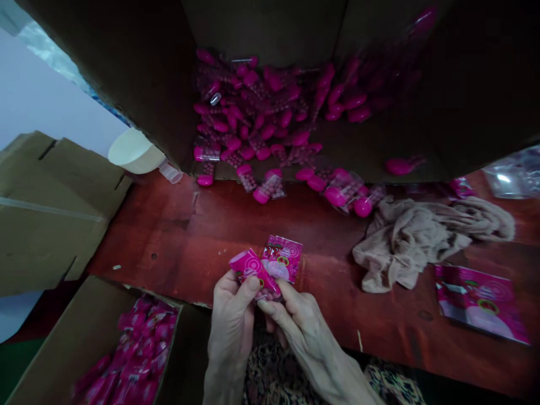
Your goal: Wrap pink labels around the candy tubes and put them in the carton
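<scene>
Near the front edge of the red wooden table (169,247), my left hand (234,309) pinches a pink printed wrapper (252,264) between thumb and fingers. My right hand (299,318) grips the wrapper's lower right end, where small pink beads show. A flat pink label (287,256) lies on the table just behind the wrapper. Further right, a stack of pink labels (483,304) rests by the table's edge. Clear tubes with pink caps and beads (261,124) fill the floor of a large open carton (156,73), and several lie along its front edge.
A crumpled beige cloth (405,242) lies right of the middle. At the lower left is a cardboard box (76,337) of pink wrapped pieces (139,354). Folded cardboard (54,208) and a white round container (135,151) are at the left; clear plastic (514,171) is at the far right.
</scene>
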{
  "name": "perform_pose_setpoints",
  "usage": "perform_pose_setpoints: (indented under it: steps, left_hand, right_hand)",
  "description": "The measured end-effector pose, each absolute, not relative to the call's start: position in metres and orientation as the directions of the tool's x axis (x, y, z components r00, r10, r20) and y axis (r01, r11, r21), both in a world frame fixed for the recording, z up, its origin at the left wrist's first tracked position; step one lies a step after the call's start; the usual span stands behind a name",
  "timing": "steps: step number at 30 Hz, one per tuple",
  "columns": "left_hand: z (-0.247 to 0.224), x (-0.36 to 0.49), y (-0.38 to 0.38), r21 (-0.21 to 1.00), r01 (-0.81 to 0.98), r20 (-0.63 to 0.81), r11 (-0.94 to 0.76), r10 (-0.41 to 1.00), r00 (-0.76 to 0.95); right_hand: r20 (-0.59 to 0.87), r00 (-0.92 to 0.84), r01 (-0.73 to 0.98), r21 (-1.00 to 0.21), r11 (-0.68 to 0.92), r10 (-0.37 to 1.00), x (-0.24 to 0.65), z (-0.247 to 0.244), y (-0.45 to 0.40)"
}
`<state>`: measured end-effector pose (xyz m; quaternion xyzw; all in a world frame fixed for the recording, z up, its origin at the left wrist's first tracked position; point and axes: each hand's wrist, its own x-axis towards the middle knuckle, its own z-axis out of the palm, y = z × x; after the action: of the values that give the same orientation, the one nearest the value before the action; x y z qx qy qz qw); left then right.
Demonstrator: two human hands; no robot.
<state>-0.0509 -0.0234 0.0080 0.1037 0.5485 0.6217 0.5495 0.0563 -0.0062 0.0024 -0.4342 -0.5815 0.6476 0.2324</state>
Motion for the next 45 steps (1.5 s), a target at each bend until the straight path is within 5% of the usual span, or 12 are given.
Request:
perform_pose_setpoints:
  steps: [22, 35, 39, 45]
  left_hand:
    - [0.008, -0.06, -0.038, 0.823, -0.492, -0.453, 0.286, 0.852, -0.262]
    - [0.003, -0.07, -0.034, 0.737, -0.663, -0.532, 0.128, 0.716, -0.452]
    - [0.003, -0.081, -0.031, 0.796, -0.603, -0.466, 0.052, 0.689, -0.555]
    - [0.004, -0.065, -0.03, 0.774, -0.611, -0.498, 0.168, 0.758, -0.422]
  right_hand:
    - [-0.294, -0.573, 0.066, -0.947, -0.315, 0.765, 0.054, -0.02, -0.012]
    - [-0.135, -0.575, 0.273, -0.961, 0.034, 0.807, 0.067, -0.002, -0.016]
    - [-0.105, -0.506, 0.19, -0.982, -0.008, 0.856, 0.063, -0.001, -0.012]
    - [-0.073, -0.465, 0.186, -0.982, 0.017, 0.882, 0.053, 0.002, -0.007]
